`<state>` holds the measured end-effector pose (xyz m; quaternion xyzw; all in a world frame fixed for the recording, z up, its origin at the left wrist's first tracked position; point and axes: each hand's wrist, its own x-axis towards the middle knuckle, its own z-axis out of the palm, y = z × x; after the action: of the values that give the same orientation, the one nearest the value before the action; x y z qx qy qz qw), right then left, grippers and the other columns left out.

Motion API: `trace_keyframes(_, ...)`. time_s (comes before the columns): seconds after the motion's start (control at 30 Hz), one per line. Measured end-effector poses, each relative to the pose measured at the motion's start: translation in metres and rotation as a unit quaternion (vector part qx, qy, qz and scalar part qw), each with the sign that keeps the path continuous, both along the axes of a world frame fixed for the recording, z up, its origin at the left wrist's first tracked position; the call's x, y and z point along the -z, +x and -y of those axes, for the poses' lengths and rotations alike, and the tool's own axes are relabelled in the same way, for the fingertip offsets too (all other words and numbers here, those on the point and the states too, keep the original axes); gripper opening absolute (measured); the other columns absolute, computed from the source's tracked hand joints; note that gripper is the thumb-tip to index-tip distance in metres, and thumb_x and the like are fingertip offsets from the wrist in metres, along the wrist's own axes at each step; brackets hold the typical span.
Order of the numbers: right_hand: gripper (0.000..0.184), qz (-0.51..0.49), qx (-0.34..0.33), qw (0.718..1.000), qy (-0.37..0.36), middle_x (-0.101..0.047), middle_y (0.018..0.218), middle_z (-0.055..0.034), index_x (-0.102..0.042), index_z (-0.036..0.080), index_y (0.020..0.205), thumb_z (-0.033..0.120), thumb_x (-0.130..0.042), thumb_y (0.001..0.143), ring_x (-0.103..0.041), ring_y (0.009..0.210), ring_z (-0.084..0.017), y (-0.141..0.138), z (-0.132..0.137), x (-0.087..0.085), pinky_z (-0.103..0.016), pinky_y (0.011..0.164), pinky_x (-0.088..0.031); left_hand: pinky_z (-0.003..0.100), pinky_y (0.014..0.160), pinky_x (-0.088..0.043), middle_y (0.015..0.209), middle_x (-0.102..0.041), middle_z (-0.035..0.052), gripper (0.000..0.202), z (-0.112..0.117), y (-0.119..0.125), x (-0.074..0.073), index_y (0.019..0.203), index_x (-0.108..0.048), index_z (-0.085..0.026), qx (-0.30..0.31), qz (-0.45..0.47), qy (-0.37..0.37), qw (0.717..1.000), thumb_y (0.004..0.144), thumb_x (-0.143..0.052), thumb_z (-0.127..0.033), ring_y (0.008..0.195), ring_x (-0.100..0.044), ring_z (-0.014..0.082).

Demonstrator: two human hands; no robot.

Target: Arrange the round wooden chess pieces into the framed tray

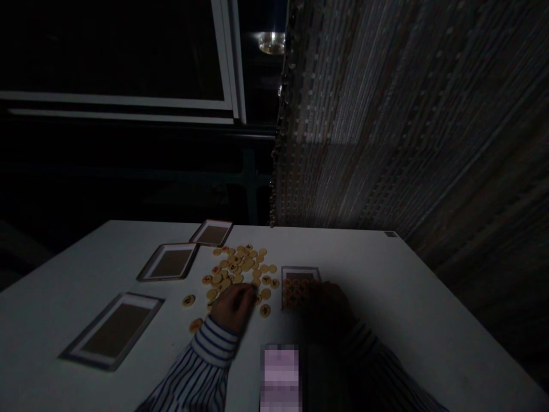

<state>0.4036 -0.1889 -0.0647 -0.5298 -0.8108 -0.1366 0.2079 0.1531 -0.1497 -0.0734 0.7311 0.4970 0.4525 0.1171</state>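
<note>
Over the white desk [364,263] now, the left hand [232,308] is poised at the near edge of the scattered round pieces [246,263], fingers curled; whether anything is pinched in that grip cannot be told. The right hand [333,306] is swallowed by shadow at the framed tray [301,275], its grip unreadable too. Inside, pieces are lined up in close rows, presumably kept square by the rim. Three other trays [171,264] are ranged leftward, perhaps so the loose pile is kept central.

The left grip [234,306] is curled, the right grip [328,309] deeply shadowed.
</note>
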Motion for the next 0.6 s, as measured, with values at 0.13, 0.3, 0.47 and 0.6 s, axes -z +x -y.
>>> trace_keyframes(0.13, 0.021, 0.012, 0.018, 1.0, -0.019, -0.062, 0.08, -0.0078, -0.061, 0.015, 0.088, 0.028, -0.046, 0.08, -0.05, 0.068, -0.016, -0.002, 0.0, 0.0, -0.03, 0.065, -0.03, 0.031, 0.07, -0.049, 0.08, -0.067, 0.0048, 0.022, 0.001, 0.0, 0.0, 0.082, -0.062, -0.018, 0.005, 0.001, -0.002, 1.0, 0.078, -0.048, -0.034, 0.075, -0.062, 0.017)
trace_keyframes(0.3, 0.019, 0.025, 0.018, 1.0, 0.003, -0.062, 0.077, -0.0077, -0.061, 0.016, 0.083, 0.027, -0.046, 0.079, -0.05, 0.067, -0.016, -0.002, 0.0, 0.0, -0.03, 0.063, -0.03, 0.03, 0.069, -0.05, 0.079, -0.067, 0.0044, 0.021, 0.001, 0.0, -0.001, 0.082, -0.062, -0.018, 0.012, 0.009, -0.007, 1.0, 0.077, -0.048, -0.034, 0.074, -0.062, 0.0169)
trace_keyframes(0.47, 0.02, 0.013, -0.01, 0.999, 0.049, -0.062, 0.072, -0.0083, -0.062, 0.015, 0.081, 0.028, -0.047, 0.077, -0.051, 0.063, -0.016, 0.003, -0.002, 0.001, -0.029, 0.06, -0.033, 0.03, 0.07, -0.05, 0.077, -0.067, 0.0042, 0.022, 0.001, 0.0, -0.005, 0.08, -0.063, -0.019, 0.003, 0.032, -0.02, 0.999, 0.077, -0.048, -0.035, 0.073, -0.062, 0.0169)
trace_keyframes(0.6, 0.024, -0.019, 0.006, 0.999, 0.028, -0.063, 0.074, -0.0093, -0.063, 0.014, 0.09, 0.025, -0.048, 0.075, -0.054, 0.066, -0.018, 0.007, -0.005, -0.003, -0.03, 0.062, -0.037, 0.03, 0.073, -0.05, 0.081, -0.068, 0.0041, 0.026, -0.003, -0.009, -0.011, 0.082, -0.063, -0.019, -0.027, 0.072, -0.05, 0.996, 0.075, -0.048, -0.039, 0.076, -0.062, 0.0174)
